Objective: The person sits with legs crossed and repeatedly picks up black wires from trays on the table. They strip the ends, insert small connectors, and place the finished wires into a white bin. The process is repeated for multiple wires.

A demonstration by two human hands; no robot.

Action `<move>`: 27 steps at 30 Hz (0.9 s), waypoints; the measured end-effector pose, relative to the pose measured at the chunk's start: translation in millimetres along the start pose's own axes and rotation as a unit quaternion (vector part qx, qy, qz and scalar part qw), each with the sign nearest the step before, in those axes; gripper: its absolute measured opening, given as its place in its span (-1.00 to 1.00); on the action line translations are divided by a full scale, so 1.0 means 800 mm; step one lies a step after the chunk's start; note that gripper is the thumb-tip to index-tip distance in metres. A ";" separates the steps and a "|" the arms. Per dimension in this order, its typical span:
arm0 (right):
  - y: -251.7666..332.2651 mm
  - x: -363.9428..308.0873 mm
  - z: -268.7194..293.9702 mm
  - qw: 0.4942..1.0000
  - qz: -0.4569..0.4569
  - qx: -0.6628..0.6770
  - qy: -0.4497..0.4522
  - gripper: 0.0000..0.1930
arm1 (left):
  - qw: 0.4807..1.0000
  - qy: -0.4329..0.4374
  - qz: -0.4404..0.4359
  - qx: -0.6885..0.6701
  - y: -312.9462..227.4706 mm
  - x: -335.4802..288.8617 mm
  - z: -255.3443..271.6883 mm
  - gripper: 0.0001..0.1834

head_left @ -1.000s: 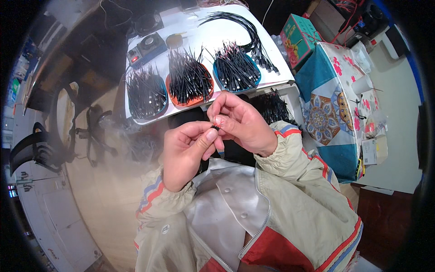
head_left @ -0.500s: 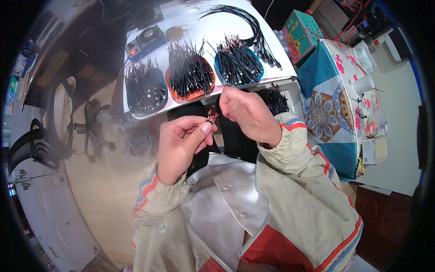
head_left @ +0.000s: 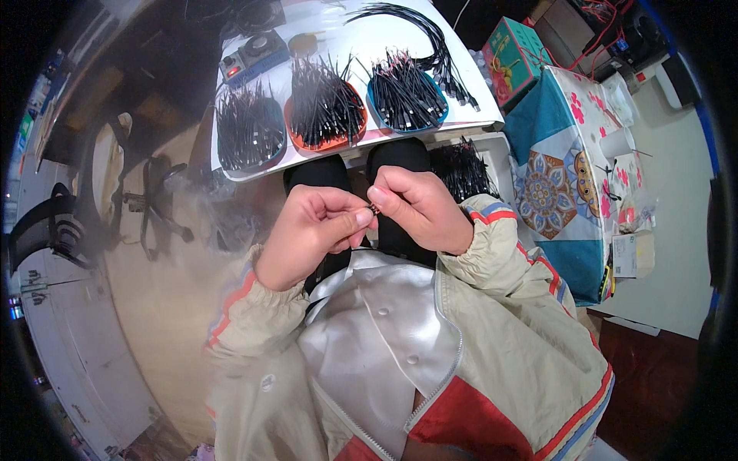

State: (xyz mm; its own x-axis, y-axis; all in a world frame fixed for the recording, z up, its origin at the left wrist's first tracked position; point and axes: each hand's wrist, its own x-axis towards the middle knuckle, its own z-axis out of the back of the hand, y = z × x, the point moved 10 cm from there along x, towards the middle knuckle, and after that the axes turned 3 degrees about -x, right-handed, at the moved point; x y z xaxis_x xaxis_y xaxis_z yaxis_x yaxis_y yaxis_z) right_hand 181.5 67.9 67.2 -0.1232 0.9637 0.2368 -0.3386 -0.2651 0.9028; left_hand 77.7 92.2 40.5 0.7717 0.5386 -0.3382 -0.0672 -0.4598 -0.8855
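Observation:
Above my lap, my left hand (head_left: 317,229) and my right hand (head_left: 424,206) meet, thumbs and forefingers pinched together. Between the fingertips shows a small bit of dark, reddish wires (head_left: 373,208). My left hand grips these wires, and my right fingertips close on the same spot; most of the wires are hidden. On the white table ahead, short black cables stand in an orange tray (head_left: 360,132) and a blue tray (head_left: 443,115). A third batch of black cables (head_left: 250,131) fills a tray on the left.
A loose bundle of long black cables (head_left: 438,48) curves across the white table (head_left: 327,21). Behind the trays sits a small device with a red switch (head_left: 233,71). More black cables (head_left: 465,170) lie in a drawer under the edge. Rightward stands a cloth-covered table (head_left: 526,131).
My right hand has come down and left to meet the left hand at the wires. The red wire tips that stuck up from my left pinch are now mostly covered.

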 end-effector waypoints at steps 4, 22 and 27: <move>-0.030 -0.005 0.074 0.965 -0.091 0.182 -0.165 -0.74 | 1.000 0.007 0.013 -0.004 -0.003 -0.008 0.008 -0.83; 0.082 -0.026 0.013 0.926 0.292 -0.237 0.018 -0.76 | 0.997 0.057 0.048 0.034 0.002 -0.005 -0.001 -0.85; 0.080 -0.023 0.011 0.929 0.290 -0.228 0.001 -0.81 | 0.996 0.053 0.042 0.058 -0.002 -0.007 -0.006 -0.86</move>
State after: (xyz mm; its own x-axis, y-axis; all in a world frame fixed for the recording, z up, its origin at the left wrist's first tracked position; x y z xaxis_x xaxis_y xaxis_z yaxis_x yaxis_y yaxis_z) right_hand 170.3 33.7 123.8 -0.4101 0.6551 0.6346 -0.5752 -0.7257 0.3774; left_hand 76.2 86.6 45.4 0.8226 0.4212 -0.3820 -0.2017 -0.4121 -0.8885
